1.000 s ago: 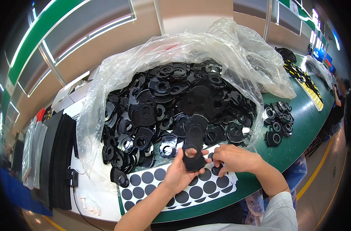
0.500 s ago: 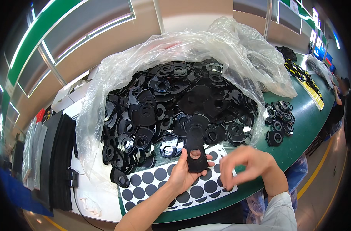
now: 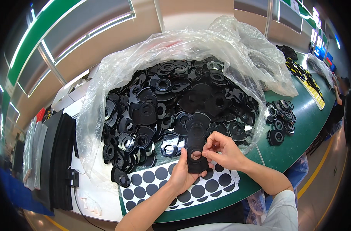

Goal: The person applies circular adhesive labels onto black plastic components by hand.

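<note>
My left hand [image 3: 179, 178] grips the lower end of a flat black part [image 3: 197, 134], long and waisted, with a round hole near that end. Its thumb lies along the left side, and the fingers curl beneath. Through the hole, a bit of skin shows. At the part's right edge, beside the hole, my right hand [image 3: 225, 152] is closed in a pinch; whatever sits between its fingertips is too small to make out. Under both hands lies a white sheet [image 3: 144, 184] bearing rows of dark round stickers.
A large clear plastic bag [image 3: 94, 111], spread open, holds a heap of black ringed parts [image 3: 146, 109]. A smaller pile of them [image 3: 277, 125] lies on the green table [image 3: 256, 184] at right. Black sheets [image 3: 56, 161] stand stacked on the left. Further right is a yellow strip [image 3: 312, 90].
My right hand has moved up and left from over the sheet's right end to the black part's edge, its fingers now pinched. The left hand and part stay nearly in place.
</note>
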Demonstrator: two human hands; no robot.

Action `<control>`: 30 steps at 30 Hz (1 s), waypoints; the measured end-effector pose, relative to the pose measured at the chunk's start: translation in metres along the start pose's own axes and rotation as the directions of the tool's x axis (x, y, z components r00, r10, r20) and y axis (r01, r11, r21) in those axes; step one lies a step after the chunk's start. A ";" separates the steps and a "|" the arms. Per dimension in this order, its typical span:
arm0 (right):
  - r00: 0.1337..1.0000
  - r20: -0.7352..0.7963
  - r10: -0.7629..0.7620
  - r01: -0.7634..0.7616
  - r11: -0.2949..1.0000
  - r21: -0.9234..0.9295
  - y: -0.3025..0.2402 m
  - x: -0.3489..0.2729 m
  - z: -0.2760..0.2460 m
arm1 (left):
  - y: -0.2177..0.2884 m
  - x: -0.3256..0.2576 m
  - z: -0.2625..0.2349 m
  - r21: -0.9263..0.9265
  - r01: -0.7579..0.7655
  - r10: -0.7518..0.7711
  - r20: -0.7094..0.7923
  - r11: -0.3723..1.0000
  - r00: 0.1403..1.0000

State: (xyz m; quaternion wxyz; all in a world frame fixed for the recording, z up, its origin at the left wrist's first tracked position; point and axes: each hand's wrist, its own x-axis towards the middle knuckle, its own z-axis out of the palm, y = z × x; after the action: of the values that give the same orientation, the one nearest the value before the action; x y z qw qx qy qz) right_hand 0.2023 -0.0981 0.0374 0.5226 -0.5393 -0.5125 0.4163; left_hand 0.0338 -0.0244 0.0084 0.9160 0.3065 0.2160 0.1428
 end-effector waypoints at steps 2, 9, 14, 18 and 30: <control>1.000 0.002 0.008 -0.008 1.000 0.018 0.000 0.001 0.000 | 0.001 0.000 0.001 0.001 0.002 -0.002 -0.006 1.000 1.000; 0.997 -0.048 -0.065 0.067 0.997 0.040 0.009 0.002 0.002 | 0.000 0.001 0.000 -0.005 0.001 -0.001 -0.006 1.000 1.000; 0.997 -0.054 -0.052 0.054 0.998 0.035 0.010 0.002 0.003 | 0.000 0.001 0.001 -0.008 0.013 -0.014 -0.029 1.000 0.999; 0.999 -0.022 0.042 -0.041 0.999 0.023 0.000 0.001 0.002 | 0.001 0.000 0.003 0.003 0.009 -0.009 -0.034 1.000 0.999; 0.995 -0.076 -0.067 0.072 0.995 0.070 0.012 0.002 0.004 | -0.001 0.001 0.000 -0.016 0.008 -0.009 -0.036 1.000 0.999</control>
State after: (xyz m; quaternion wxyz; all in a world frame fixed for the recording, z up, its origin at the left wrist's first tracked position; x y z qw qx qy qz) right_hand 0.1999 -0.0944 0.0251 0.5745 -0.5170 -0.4959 0.3959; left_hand 0.0349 -0.0246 0.0069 0.9149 0.2955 0.2327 0.1462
